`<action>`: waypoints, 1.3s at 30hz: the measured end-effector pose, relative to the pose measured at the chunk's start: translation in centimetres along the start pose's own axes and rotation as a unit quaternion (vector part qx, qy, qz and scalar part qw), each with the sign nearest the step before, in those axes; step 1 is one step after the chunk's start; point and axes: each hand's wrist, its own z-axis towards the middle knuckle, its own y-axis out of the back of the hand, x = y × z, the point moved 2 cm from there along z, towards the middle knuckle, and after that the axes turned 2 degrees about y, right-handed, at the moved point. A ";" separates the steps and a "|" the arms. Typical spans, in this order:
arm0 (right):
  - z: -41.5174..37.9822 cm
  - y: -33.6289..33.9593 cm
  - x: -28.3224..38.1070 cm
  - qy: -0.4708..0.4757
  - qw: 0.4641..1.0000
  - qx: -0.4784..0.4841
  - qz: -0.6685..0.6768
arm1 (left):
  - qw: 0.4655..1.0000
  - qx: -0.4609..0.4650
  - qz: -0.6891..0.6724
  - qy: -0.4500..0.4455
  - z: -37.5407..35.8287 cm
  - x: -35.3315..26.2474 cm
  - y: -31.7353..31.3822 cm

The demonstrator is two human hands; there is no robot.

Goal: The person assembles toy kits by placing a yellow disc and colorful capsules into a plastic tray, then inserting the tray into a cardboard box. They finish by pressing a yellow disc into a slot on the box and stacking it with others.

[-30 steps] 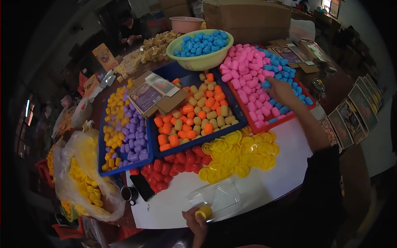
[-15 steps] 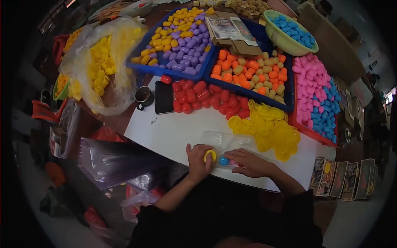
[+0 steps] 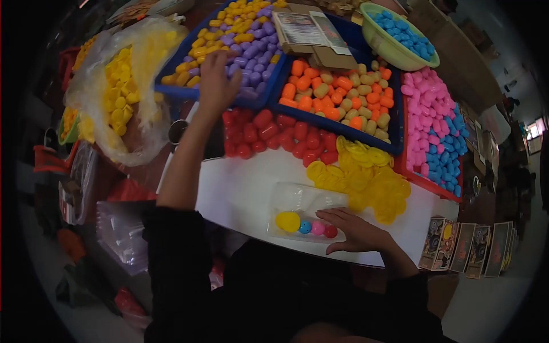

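My left hand (image 3: 219, 83) is over the blue tray (image 3: 264, 103) of yellow and purple capsules (image 3: 260, 60), its fingers among the capsules at the tray's near left part; whether they hold one is hidden. Near the table's front edge lies a clear plastic tray (image 3: 286, 197). In its front row sit a yellow disc (image 3: 287, 222), a blue piece (image 3: 305, 227), a pink piece (image 3: 317, 228) and a red piece (image 3: 330, 231). My right hand (image 3: 355, 230) rests at the right side of this clear tray, fingers spread, with nothing held.
Red capsules (image 3: 269, 132) and yellow discs (image 3: 372, 180) lie on the white table (image 3: 240, 197). Behind are orange and tan capsules (image 3: 337, 94), pink capsules (image 3: 423, 94), a green bowl (image 3: 372, 43) and cardboard (image 3: 311, 34). A bag of yellow pieces (image 3: 120, 97) stands left, printed boxes (image 3: 466, 246) right.
My left hand has moved from the clear tray up and left to the tray of yellow and purple capsules. The yellow disc it held now lies in the clear tray. My right hand has opened wider.
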 end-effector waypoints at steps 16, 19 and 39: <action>7.4 19.6 -20.8 -0.139 0.889 -0.306 -0.313 | 0.915 0.306 0.239 0.107 7.2 17.6 -10.9; 11.3 19.5 -23.0 -0.155 0.901 -0.201 -0.352 | 0.961 0.101 0.098 0.237 7.1 19.4 -8.4; -1.5 0.5 -0.1 -0.143 0.954 -0.263 0.013 | 0.861 0.485 -0.149 -0.030 -13.3 -17.6 3.1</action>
